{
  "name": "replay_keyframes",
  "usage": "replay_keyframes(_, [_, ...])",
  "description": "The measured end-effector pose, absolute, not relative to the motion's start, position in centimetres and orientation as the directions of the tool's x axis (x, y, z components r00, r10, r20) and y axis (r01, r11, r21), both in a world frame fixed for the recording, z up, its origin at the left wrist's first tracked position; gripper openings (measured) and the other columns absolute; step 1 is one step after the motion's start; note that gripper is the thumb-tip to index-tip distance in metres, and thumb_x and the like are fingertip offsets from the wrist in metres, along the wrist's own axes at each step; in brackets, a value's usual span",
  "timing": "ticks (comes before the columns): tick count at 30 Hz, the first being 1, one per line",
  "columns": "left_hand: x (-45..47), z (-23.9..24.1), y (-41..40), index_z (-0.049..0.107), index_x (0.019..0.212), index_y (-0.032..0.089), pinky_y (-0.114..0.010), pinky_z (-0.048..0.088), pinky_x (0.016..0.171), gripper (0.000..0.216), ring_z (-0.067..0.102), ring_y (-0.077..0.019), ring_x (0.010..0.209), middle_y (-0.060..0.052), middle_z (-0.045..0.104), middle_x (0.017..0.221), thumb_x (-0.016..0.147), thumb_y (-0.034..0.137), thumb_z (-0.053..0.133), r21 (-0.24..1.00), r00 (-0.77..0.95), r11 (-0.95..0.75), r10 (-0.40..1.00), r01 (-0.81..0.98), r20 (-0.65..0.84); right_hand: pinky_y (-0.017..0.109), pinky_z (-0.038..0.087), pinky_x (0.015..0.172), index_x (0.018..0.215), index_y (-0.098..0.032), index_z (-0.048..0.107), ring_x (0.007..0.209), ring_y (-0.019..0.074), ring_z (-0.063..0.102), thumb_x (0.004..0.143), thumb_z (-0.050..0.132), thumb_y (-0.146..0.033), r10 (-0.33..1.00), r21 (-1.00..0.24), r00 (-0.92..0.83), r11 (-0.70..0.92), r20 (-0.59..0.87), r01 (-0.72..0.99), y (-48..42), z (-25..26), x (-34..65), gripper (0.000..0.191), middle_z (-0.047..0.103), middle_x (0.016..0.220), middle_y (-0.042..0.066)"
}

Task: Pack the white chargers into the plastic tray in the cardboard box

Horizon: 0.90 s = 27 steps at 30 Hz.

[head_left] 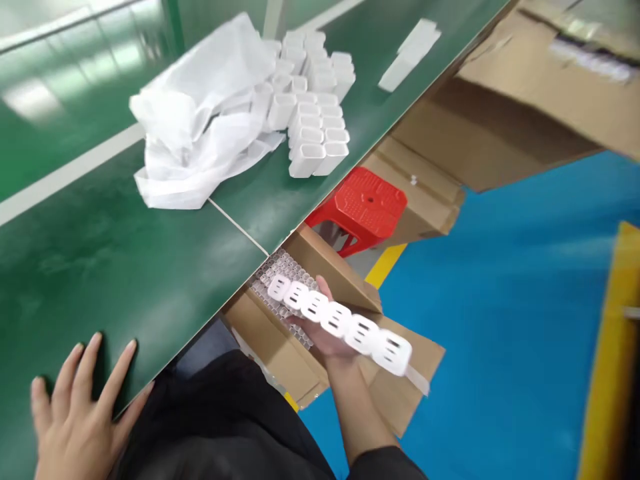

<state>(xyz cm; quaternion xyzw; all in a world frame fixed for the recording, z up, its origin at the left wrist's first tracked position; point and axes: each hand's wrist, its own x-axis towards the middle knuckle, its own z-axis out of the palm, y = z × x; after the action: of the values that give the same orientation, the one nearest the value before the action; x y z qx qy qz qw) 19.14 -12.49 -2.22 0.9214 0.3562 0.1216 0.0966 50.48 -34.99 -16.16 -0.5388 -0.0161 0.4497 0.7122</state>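
My right hand [325,330] reaches down beside the green table [150,267] and holds a row of several white plastic socket pieces [340,323] over an open cardboard box [300,360]. More white pieces lie packed inside that box [273,293]. My left hand [75,413] rests flat on the table's near edge with fingers spread, holding nothing. Farther back on the table stands a cluster of white rectangular plastic shells [313,107] beside a crumpled white plastic bag [200,120].
A red plastic stool [367,207] stands on the floor next to the table. Large open cardboard cartons [500,127] sit at the right. A flat white strip [410,53] lies at the table's far end. The floor is blue with yellow lines [607,373].
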Motion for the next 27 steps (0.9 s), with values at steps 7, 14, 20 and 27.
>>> replay_keyframes(7, [18.1,0.3,-12.5,0.019,0.159,0.033,-0.065,0.028,0.12,0.087,0.029,-0.0368,0.15,-0.013,0.034,0.16,0.089,0.051,0.068,0.455,0.825,-0.824,0.492,0.339,0.277,0.059,0.054,0.085,0.135,-0.039,0.056,0.119,0.0383,0.061,0.058,0.054,-0.093,0.943,-0.639,0.116,-0.117,-0.311,-0.76,-24.7,-8.0,39.2,0.094,0.065,0.13,0.009])
replay_keyframes(14, [12.5,1.0,-9.5,0.05,0.142,0.026,-0.041,0.05,0.099,0.065,0.062,-0.0271,0.117,-0.011,0.063,0.133,0.09,0.063,0.062,0.442,0.668,-0.787,0.607,0.43,0.43,0.057,0.051,0.101,0.127,-0.036,0.062,0.129,0.0342,0.055,0.068,0.071,-0.069,0.948,-0.564,-0.278,-0.315,-0.153,-0.763,-16.4,-5.7,28.7,0.068,0.058,0.143,0.004])
replay_keyframes(20, [6.8,-1.1,-8.5,0.064,0.126,0.022,-0.032,0.049,0.081,0.057,0.066,-0.0199,0.095,-0.007,0.071,0.111,0.091,0.067,0.056,0.498,0.506,-0.664,0.748,0.559,0.429,0.069,0.042,0.104,0.127,-0.034,0.062,0.132,0.0372,0.051,0.062,0.074,-0.076,0.865,-0.582,-0.479,-0.469,-0.15,-0.664,-13.5,-4.6,25.6,0.079,0.057,0.145,0.008])
replay_keyframes(27, [5.0,-1.2,-7.9,0.067,0.121,0.026,-0.032,0.044,0.079,0.061,0.065,-0.0193,0.093,-0.006,0.071,0.103,0.092,0.074,0.045,0.464,0.467,-0.578,0.816,0.671,0.34,0.056,0.06,0.085,0.136,-0.04,0.055,0.135,0.0354,0.05,0.075,0.073,-0.063,0.857,-0.744,-0.462,-0.459,-0.228,-0.486,-11.9,-4.4,27.2,0.068,0.043,0.157,0.004])
